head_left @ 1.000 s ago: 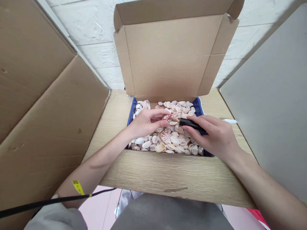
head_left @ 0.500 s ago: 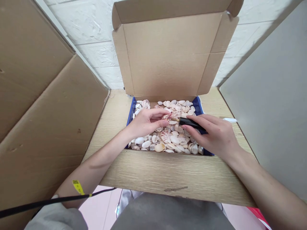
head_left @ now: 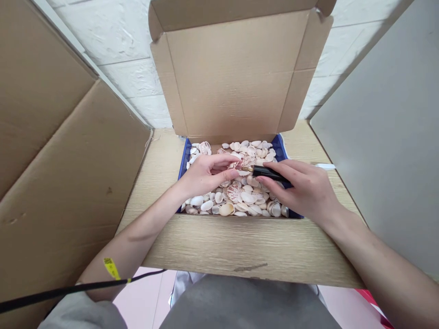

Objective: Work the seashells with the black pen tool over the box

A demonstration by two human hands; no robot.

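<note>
My left hand (head_left: 209, 172) pinches a small reddish-white shell (head_left: 234, 165) between thumb and fingers, above a box of shells. In my right hand (head_left: 305, 185) is a black pen-shaped tool (head_left: 269, 172) with a brass-coloured front end. Its thin tip points left at the small shell; whether it touches is too small to tell. Below both hands, many white, cream and pinkish shells (head_left: 247, 198) fill the blue-sided box (head_left: 183, 164). A larger striped scallop shell (head_left: 234, 193) lies among them.
The box's open cardboard lid (head_left: 233, 77) stands against a white brick wall (head_left: 126, 41). Large cardboard (head_left: 68, 151) borders the wooden table (head_left: 219, 244) at left, a grey panel (head_left: 384, 119) at right. A black cable (head_left: 68, 289) crosses the lower left.
The view has shifted slightly, so the box and lid appear a little further left and higher. Both hands keep their holds on the shell and the tool.
</note>
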